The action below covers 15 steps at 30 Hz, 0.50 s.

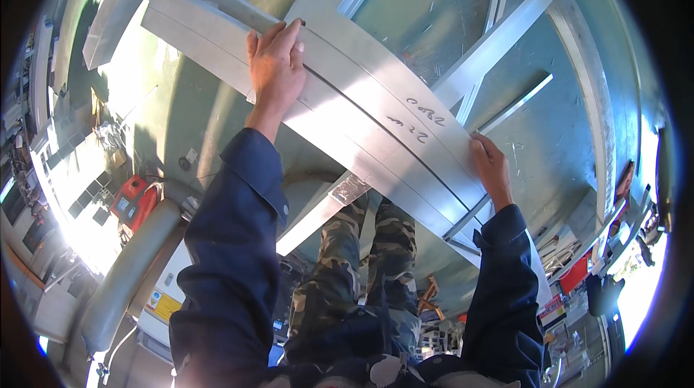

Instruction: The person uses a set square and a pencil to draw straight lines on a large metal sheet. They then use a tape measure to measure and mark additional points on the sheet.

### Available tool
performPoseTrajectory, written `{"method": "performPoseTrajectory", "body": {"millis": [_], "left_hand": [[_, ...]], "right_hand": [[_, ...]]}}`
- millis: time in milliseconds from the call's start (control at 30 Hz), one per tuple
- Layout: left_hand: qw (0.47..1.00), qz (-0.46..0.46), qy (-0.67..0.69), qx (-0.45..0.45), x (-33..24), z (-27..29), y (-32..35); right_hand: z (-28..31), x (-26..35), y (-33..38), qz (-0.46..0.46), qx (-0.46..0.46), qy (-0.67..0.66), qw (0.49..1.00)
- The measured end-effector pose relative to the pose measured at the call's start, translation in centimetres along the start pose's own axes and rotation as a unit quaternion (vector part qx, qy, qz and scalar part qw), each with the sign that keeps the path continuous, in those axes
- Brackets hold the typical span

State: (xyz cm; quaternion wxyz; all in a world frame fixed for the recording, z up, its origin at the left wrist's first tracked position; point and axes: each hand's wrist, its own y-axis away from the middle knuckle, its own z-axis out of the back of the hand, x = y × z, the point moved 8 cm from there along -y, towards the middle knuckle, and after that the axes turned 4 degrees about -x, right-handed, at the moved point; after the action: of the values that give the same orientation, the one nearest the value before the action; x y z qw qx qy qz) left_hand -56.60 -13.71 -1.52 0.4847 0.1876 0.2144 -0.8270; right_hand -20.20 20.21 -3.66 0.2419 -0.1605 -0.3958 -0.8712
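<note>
Several long, flat silver metal profiles lie side by side, slanting from the upper left to the lower right in front of me. Dark handwriting marks the far one. My left hand reaches over them, its fingers bent together around the far profile's edge. A small dark spot shows at its fingertips; what it is I cannot make out. Farther right, my right hand is closed on the same profile's far edge, with the fingertips partly hidden. Near that hand a thin metal bar crosses the profiles.
Metal beams cross beyond the profiles, above a green floor scattered with offcuts. A loose metal strip lies to the right. At left are a red machine and a thick grey tube. Another beam runs beside my legs.
</note>
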Motion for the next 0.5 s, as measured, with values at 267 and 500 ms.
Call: {"method": "performPoseTrajectory", "body": {"millis": [267, 500], "left_hand": [[0.999, 0.005, 0.030, -0.011, -0.50, 0.14, -0.16], [0.999, 0.004, 0.034, -0.004, -0.27, 0.21, -0.14]], "right_hand": [[0.37, 0.32, 0.77, 0.033, -0.038, -0.016, 0.999], [0.43, 0.16, 0.79, 0.059, -0.045, -0.008, 0.997]]}}
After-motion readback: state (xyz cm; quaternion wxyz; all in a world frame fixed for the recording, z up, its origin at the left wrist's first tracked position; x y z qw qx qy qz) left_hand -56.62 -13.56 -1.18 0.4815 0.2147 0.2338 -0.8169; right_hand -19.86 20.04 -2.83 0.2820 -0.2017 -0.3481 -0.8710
